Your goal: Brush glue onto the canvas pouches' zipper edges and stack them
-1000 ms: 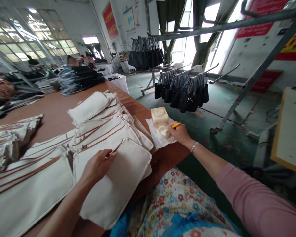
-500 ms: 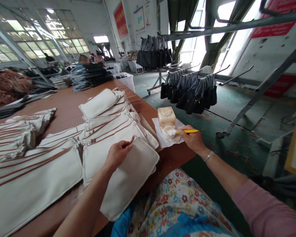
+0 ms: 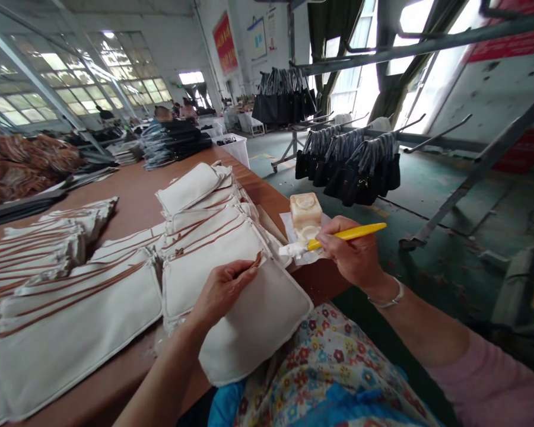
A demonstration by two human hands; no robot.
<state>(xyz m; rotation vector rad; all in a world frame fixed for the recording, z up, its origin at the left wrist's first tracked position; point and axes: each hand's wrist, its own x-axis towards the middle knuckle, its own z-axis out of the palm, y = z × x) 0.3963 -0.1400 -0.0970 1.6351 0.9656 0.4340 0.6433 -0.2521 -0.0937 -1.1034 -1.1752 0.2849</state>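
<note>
My left hand (image 3: 226,286) is closed on a white fabric panel (image 3: 249,332) with brown edging, pinching it at its upper brown-trimmed corner. The panel's lower edge hangs over the table edge by my apron. In my right hand (image 3: 351,252) is a yellow-handled brush (image 3: 353,232), its tip coated in white paste and pointing left toward the panel's corner. Behind the brush stands a small, pale, paste-crusted container (image 3: 305,212) on a white sheet (image 3: 289,222). More white panels (image 3: 211,243) lie in an overlapping pile just beyond my left hand.
Stacks of white brown-trimmed panels (image 3: 84,308) cover the left of the brown table (image 3: 137,207). Brown strips (image 3: 22,166) are heaped at far left, dark pieces (image 3: 184,141) further back. Right of the table, a metal rack (image 3: 471,166) holds black bags (image 3: 351,172). People sit in the background.
My right hand has lifted the brush away from the container and brought it closer, toward the panel. My left hand has shifted right with the panel. The view has turned slightly left.
</note>
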